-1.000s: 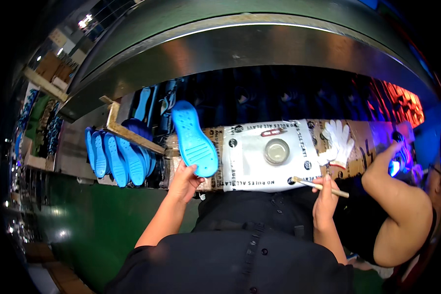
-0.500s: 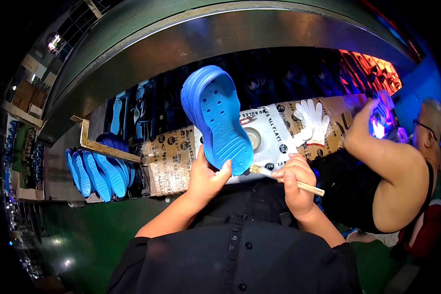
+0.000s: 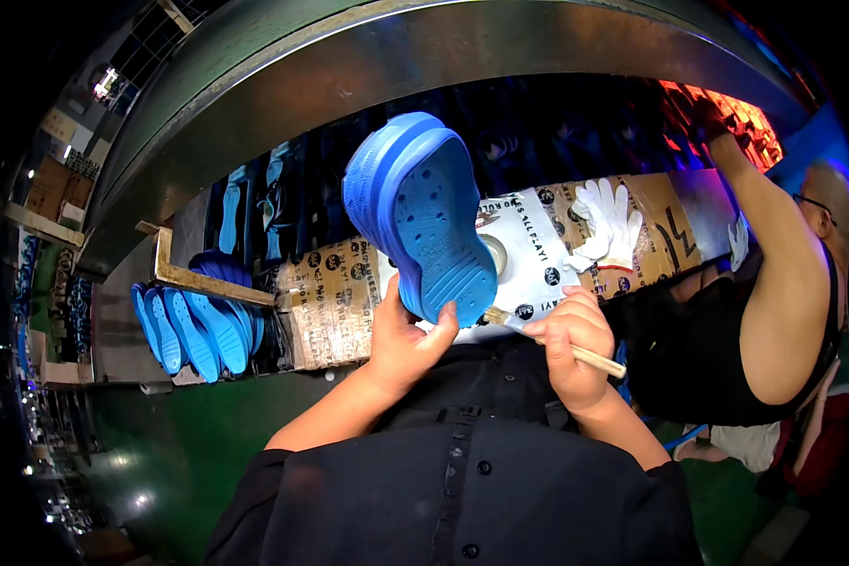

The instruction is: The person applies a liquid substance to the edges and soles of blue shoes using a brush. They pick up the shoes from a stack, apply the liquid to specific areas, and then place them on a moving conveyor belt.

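Observation:
My left hand (image 3: 407, 340) is closed around the near end of a thick blue shoe sole (image 3: 434, 250), thumb on its inner face. The sole is held up and tilted, with small round holes in its wide far part and slanted grooves nearer me. My right hand (image 3: 575, 351) grips the wooden handle of a flat paintbrush (image 3: 513, 322). Its bristles are at the sole's lower right edge; whether they touch, I cannot tell. Behind the sole, a round metal dish (image 3: 497, 257), partly hidden, sits on a white printed sheet (image 3: 530, 274).
White work gloves (image 3: 606, 224) lie on the cardboard (image 3: 658, 226) covering the bench. More blue soles (image 3: 198, 332) hang at the left by a wooden bar (image 3: 212, 288). A metal beam (image 3: 424, 57) spans overhead. At right, a co-worker's arm (image 3: 774, 236) reaches toward a red-lit area.
The sole has tipped so more of its thick side wall shows, and its inner face is darker. The brush has shifted slightly right. The co-worker's arm has swung from the bench to the red-lit area.

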A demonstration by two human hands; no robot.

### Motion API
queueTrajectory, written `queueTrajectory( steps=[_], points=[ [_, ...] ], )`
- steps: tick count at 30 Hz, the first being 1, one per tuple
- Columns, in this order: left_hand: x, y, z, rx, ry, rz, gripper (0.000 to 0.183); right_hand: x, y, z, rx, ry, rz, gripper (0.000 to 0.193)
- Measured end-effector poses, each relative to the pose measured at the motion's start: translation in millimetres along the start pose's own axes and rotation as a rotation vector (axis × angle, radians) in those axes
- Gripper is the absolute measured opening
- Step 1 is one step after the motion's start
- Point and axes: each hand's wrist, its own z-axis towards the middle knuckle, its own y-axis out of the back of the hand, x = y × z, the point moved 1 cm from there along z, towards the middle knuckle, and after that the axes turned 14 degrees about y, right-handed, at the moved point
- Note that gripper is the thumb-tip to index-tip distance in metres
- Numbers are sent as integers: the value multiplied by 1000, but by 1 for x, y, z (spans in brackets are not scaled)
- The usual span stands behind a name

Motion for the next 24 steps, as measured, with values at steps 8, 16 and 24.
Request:
queueTrajectory(
  steps=[8, 16, 24],
  points=[
    [2, -4, 0, -57, 2, -111, 44, -5, 5, -6, -45, -72, -8, 17],
    [9, -5, 2, -92, -125, -72, 48, -4, 0, -4, 11, 10, -15, 17],
    [10, -7, 3, -90, -126, -46, 50, -2, -7, -2, 2, -27, -11, 24]
  ],
)
